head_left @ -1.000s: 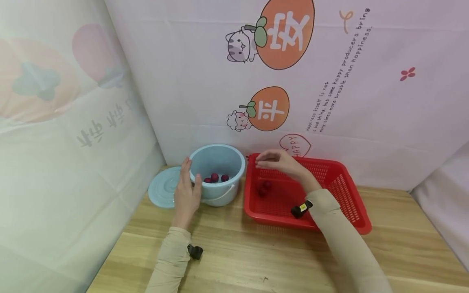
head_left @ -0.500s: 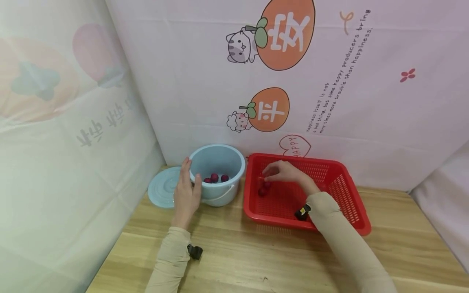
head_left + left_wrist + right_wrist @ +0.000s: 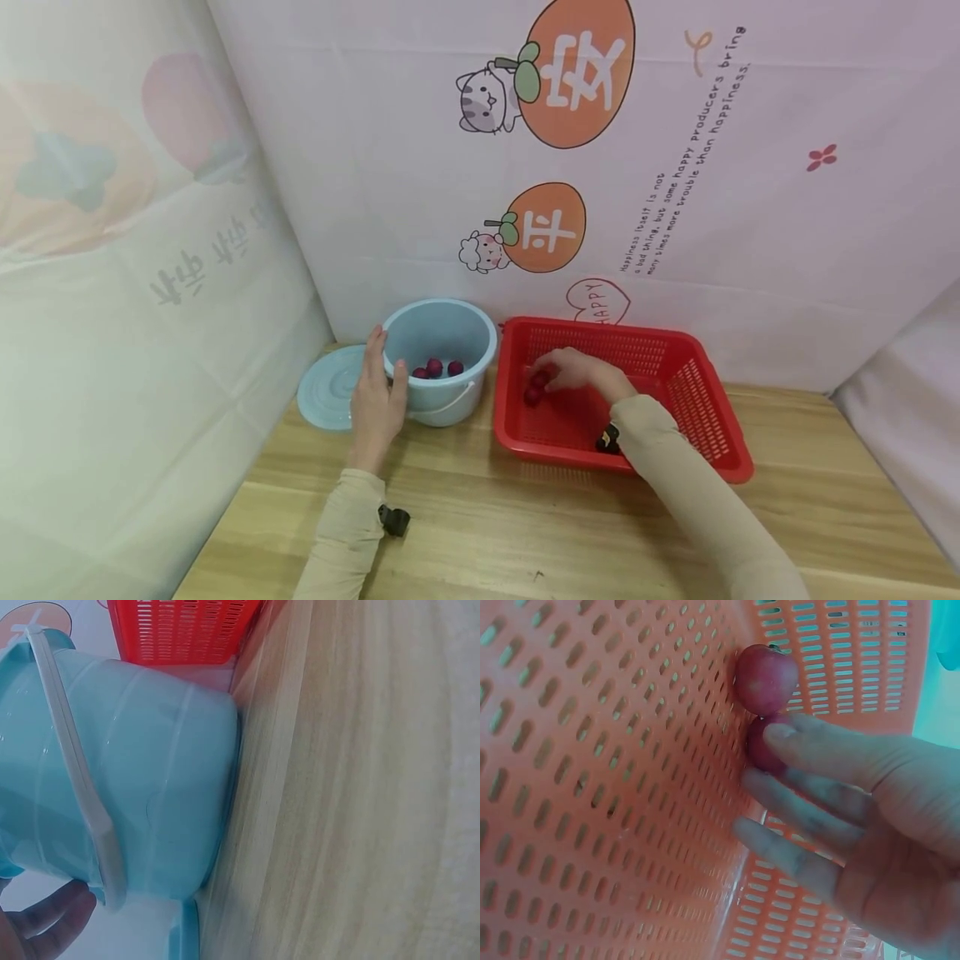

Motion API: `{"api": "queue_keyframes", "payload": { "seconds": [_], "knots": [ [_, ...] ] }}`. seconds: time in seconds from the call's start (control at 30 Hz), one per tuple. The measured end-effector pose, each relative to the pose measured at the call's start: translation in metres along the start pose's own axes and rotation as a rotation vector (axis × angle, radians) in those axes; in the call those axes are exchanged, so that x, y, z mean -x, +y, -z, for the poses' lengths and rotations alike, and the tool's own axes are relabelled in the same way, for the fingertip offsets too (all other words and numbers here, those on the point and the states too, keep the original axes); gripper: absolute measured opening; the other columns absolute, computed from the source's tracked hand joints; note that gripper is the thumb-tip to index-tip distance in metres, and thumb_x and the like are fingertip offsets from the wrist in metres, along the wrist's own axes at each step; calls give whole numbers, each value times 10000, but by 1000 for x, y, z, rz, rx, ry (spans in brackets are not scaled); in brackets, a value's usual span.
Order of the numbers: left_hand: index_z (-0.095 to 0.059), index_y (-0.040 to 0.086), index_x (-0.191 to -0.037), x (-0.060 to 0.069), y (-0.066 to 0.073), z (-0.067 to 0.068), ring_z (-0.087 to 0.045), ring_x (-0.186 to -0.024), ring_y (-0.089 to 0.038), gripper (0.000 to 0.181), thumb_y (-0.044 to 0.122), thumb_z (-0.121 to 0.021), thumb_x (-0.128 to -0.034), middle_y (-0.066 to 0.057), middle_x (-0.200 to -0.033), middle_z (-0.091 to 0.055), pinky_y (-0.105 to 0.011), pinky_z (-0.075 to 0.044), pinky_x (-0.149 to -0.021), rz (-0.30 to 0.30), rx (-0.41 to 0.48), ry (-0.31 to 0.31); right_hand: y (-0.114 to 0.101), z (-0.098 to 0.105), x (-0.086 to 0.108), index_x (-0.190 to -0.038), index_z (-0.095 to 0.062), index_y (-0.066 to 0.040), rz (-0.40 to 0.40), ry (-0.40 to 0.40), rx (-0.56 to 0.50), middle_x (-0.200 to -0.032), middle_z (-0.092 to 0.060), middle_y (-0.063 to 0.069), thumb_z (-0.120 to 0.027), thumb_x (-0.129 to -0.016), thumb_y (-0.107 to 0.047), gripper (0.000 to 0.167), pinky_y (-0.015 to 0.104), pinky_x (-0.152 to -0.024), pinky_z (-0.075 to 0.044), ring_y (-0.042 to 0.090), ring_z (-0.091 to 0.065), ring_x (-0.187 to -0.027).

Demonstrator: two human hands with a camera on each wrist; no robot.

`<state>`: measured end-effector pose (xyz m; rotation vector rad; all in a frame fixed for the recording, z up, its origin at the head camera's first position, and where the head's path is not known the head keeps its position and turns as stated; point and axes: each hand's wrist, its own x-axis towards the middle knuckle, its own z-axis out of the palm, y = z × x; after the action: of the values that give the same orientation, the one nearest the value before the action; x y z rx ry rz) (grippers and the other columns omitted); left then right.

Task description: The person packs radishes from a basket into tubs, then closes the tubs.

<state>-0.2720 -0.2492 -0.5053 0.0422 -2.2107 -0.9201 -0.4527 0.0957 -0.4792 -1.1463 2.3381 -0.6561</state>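
In the head view my left hand [image 3: 377, 408] rests against the left side of a light blue bucket [image 3: 450, 408], fingers fairly straight along its rim. Several small round dark-red fruits [image 3: 434, 367] lie inside. My right hand [image 3: 573, 371] reaches down into a red plastic basket [image 3: 517, 448] at its left end. In the right wrist view its thumb lies on one small dark-red fruit [image 3: 759, 746], with the fingers round the other side. Another such fruit [image 3: 766, 679], showing a stem end, touches it. In the left wrist view the bucket's white handle [image 3: 79, 769] hangs down its side.
A light blue lid [image 3: 330, 387] lies on the wooden table [image 3: 450, 533], left of the bucket and partly behind my left hand. Printed white cloth [image 3: 390, 167] hangs behind and at both sides. The basket stands close to the bucket's right.
My right hand has come down from above the basket's left rim to the fruits inside it. The left hand stays at the bucket. The whole view has shifted slightly.
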Motion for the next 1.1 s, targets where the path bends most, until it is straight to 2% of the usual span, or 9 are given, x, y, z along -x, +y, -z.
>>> {"api": "queue_keyframes", "payload": {
  "seconds": [0.1, 0.17, 0.43, 0.57, 0.83, 0.97, 1.1],
  "knots": [
    [-354, 89, -1640, 2, 0, 0, -663, -1019, -427, 650, 477, -382, -1120, 2, -1716, -328, -578, -533, -671, 0, 4, -5, -3, -3, 1, -1323, -728, -117, -44, 9, 8, -1191, -740, 60, -774, -940, -62, 389, 460, -982, -571, 248, -678, -1111],
    [-357, 85, -1638, 3, 0, 0, -659, -1100, -437, 654, 487, -379, -1123, -10, -1713, -333, -590, -539, -695, -4, 4, -1, -19, -2, 6, -1288, -736, -90, -99, 10, 25, -1178, -743, 67, -770, -940, -36, 354, 473, -996, -562, 256, -680, -1113],
    [-354, 76, -1639, -1, -1, 1, -658, -1047, -411, 649, 479, -385, -1131, -27, -1710, -341, -574, -526, -664, -16, 6, 10, -27, -2, 3, -1240, -744, -78, -166, 24, 86, -1167, -735, 91, -751, -960, -27, 285, 481, -992, -561, 265, -664, -1095],
    [-350, 74, -1641, -2, -1, 1, -657, -1110, -425, 645, 466, -392, -1130, -33, -1710, -339, -583, -537, -682, -15, 15, -3, -30, -2, 5, -1217, -743, -94, -190, 24, 99, -1161, -724, 70, -753, -965, -43, 258, 491, -1014, -544, 253, -639, -1099],
    [-345, 85, -1644, -4, -3, 0, -654, -1135, -419, 647, 474, -387, -1129, -21, -1711, -337, -581, -534, -678, -25, 13, -2, -31, 2, 7, -1224, -730, -93, -193, 66, 68, -1135, -732, 48, -761, -960, -74, 266, 508, -1021, -542, 248, -663, -1099],
    [-350, 83, -1641, -4, -5, -1, -656, -1094, -407, 644, 467, -394, -1126, -11, -1711, -337, -580, -534, -686, -25, 19, -1, -29, 6, 6, -1265, -714, -70, -160, 103, 26, -1153, -731, 47, -753, -972, -97, 297, 503, -1020, -544, 257, -669, -1122],
    [-349, 78, -1639, -3, -5, 0, -643, -1170, -425, 647, 469, -393, -1126, -20, -1713, -333, -601, -539, -728, -23, 27, -4, -28, 10, 5, -1306, -699, -60, -107, 136, -15, -1213, -728, 62, -752, -976, -113, 339, 476, -1013, -553, 275, -680, -1168]
  ]
}}
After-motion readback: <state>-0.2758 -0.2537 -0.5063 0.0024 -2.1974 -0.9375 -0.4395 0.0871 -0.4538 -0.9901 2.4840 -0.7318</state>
